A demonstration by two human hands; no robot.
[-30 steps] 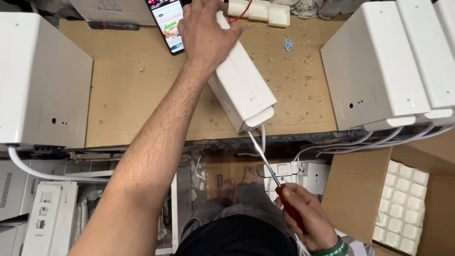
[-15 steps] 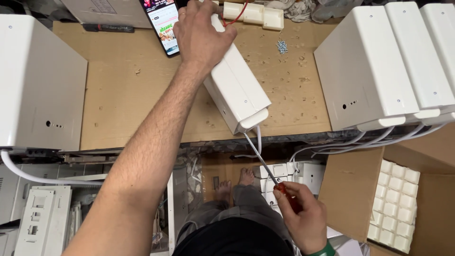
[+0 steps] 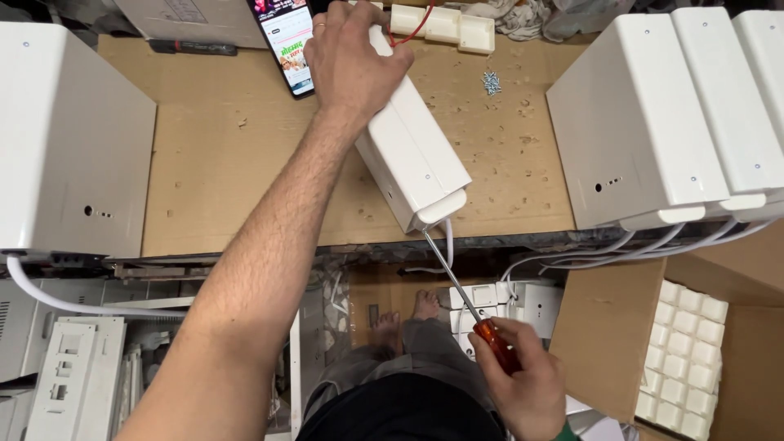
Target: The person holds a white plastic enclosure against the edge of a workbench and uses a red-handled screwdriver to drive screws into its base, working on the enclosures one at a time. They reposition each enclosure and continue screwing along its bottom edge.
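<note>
My left hand (image 3: 353,65) grips the far end of a white plastic box unit (image 3: 416,159) that lies at an angle on the cardboard-covered bench (image 3: 229,171). My right hand (image 3: 523,384) is closed around the orange handle of a screwdriver (image 3: 469,306). The screwdriver's metal shaft runs up to the near lower edge of the white unit, with its tip at the casing. A white cable hangs from the unit's near end.
Large white units stand at the left (image 3: 69,139) and right (image 3: 661,122). A phone (image 3: 287,45) with a lit screen and loose screws (image 3: 491,82) lie at the back. A carton of white parts (image 3: 686,359) sits below right. White panels (image 3: 77,376) are stacked below left.
My right hand and the screwdriver have shifted slightly lower and right while the tip stays at the unit's near edge. My left hand keeps its hold.
</note>
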